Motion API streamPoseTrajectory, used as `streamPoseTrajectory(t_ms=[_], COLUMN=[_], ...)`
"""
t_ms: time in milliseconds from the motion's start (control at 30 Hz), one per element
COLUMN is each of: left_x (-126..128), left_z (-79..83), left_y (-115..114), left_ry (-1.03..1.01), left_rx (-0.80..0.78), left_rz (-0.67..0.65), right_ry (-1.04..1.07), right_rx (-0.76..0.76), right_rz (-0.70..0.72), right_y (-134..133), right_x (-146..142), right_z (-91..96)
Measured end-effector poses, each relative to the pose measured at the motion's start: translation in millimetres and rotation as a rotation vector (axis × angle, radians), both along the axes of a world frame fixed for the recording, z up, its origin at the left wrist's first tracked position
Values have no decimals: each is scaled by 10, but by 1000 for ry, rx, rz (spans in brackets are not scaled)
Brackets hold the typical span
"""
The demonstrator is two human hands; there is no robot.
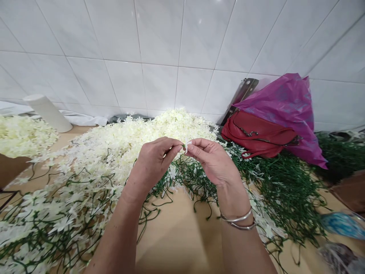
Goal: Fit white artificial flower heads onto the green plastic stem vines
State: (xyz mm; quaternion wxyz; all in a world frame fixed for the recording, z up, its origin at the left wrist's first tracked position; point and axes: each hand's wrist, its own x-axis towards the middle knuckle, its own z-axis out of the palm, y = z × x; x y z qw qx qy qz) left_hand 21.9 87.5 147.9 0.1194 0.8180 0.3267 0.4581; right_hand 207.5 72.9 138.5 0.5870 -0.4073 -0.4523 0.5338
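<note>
My left hand [155, 158] and my right hand [216, 160] meet fingertip to fingertip above the table. Between thumb and forefinger, the left one pinches the green end of a stem. A small white artificial flower [187, 146] is pinched in my right fingers, right against that stem; whether the two parts are joined I cannot tell. Behind the hands rises a heap of loose white flower heads [171, 123]. Green plastic stems [285, 190] lie piled to the right, and white flowers on green stems [42, 224] spread over the left side.
A red handbag [259, 131] and a purple plastic bag [285, 99] rest against the tiled wall [159, 34]. On the left stands a tilted white cylinder [49, 112]. A blue patterned item [343, 224] lies at the right edge. Bare wood of the table [176, 232] shows between my forearms.
</note>
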Motion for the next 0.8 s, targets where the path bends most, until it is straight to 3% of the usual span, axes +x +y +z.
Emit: streamPoseTrajectory(t_ms=[567, 800], left_x=[8, 14], left_z=[-102, -78], left_y=[55, 29], left_ry=[-161, -128], left_rx=[-231, -189], left_rz=[-124, -114], right_ry=[36, 22], right_rx=[57, 72], right_rz=[41, 54], right_y=[4, 7], right_x=[-49, -30], right_z=[-29, -44])
